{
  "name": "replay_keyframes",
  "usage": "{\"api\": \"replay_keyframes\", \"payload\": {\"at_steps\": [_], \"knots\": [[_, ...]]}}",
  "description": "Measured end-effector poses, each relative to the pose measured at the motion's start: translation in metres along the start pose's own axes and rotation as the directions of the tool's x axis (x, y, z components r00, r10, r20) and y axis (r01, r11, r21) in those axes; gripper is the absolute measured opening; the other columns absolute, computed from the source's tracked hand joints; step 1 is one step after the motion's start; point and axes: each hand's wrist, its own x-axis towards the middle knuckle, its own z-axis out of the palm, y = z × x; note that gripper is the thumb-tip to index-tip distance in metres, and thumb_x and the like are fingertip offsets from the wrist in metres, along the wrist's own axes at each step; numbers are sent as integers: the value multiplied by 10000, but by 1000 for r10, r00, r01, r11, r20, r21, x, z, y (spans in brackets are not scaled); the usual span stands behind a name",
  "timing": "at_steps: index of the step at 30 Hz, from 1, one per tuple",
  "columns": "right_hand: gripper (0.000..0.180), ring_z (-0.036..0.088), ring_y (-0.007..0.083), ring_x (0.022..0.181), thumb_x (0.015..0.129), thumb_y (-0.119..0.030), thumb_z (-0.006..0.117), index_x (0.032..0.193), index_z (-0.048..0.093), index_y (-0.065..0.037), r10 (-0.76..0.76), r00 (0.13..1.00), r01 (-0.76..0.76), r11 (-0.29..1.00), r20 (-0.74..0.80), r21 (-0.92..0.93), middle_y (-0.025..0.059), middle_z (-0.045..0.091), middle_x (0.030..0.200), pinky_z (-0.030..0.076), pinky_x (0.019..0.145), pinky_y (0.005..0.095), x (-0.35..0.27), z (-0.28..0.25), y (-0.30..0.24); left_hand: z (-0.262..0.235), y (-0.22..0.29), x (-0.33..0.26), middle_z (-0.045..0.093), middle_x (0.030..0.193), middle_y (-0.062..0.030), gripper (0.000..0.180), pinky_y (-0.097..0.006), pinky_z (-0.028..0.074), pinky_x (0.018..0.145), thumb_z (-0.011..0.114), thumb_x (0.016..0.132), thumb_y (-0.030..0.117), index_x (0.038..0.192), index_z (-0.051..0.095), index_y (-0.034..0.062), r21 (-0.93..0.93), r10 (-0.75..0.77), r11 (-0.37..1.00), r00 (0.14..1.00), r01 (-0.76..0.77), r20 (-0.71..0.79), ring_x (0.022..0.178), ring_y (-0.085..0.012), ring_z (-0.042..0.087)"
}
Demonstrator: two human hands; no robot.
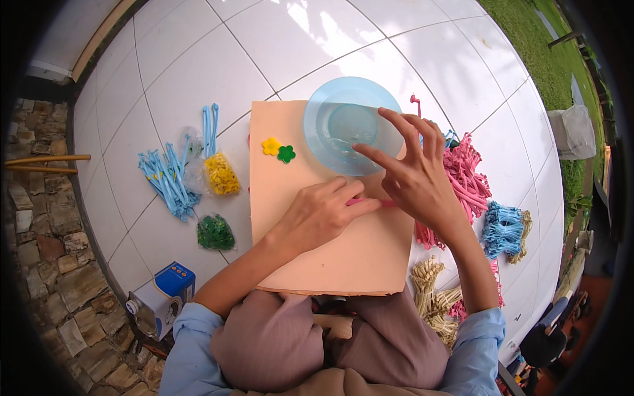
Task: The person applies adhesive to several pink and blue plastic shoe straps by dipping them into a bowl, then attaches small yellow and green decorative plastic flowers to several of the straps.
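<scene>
My left hand is closed around a thin pink plastic strip above a peach-coloured board lying over my lap. The strip runs right, to beneath my right hand. That hand has its fingers stretched and apart over a translucent blue plate. One fingertip is above the middle of the plate; whether it touches is unclear. Something clear and shiny lies in the plate. Left of it on the board sit a yellow flower piece and a green flower piece.
On the white tiles at left are light-blue strips, a bag of yellow pieces, a bag of green pieces and a blue-and-white can. At right lie pink strips, blue bundles and cream bundles.
</scene>
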Motion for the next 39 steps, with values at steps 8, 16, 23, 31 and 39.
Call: {"api": "replay_keyframes", "payload": {"at_steps": [8,16,23,31,39], "knots": [[329,328,301,1202,710,-263,645,1035,637,-212,-26,1000,25,996,10,85,63,346,1356,193,1029,523,9,0,2,3,-2,1,508,854,-18,214,-287,499,587,577,708,91,912,608,150,26,33,999,999,-33,-27,767,-155,556],[335,319,306,1228,753,-324,618,1081,617,-257,-43,996,41,998,74,38,77,328,1378,153,1069,517,13,1,3,2,0,2,508,813,-18,250,-304,481,550,593,696,75,929,623,162,6,8,1000,999,-8,-46,736,-172,569],[340,336,318,1194,689,-283,667,1010,628,-182,-63,998,62,995,5,81,89,349,1346,227,1015,561,17,2,4,2,-1,1,523,884,-21,219,-282,496,581,576,705,89,914,601,150,25,13,1000,1000,-13,2,784,-155,559],[389,330,308,1213,689,-293,667,1058,602,-187,-76,994,71,995,74,71,91,367,1325,213,1032,559,22,-5,4,5,-3,1,543,871,-31,265,-295,493,585,598,700,75,944,639,169,-17,6,1000,1000,-6,-16,792,-185,585],[396,359,316,1144,641,-38,673,1003,627,-192,160,969,-151,987,-186,60,81,421,1277,304,963,481,-38,-13,2,3,0,1,479,732,-14,301,-295,470,547,596,701,61,962,666,194,-52,-18,999,999,16,-51,681,-165,545]]}}
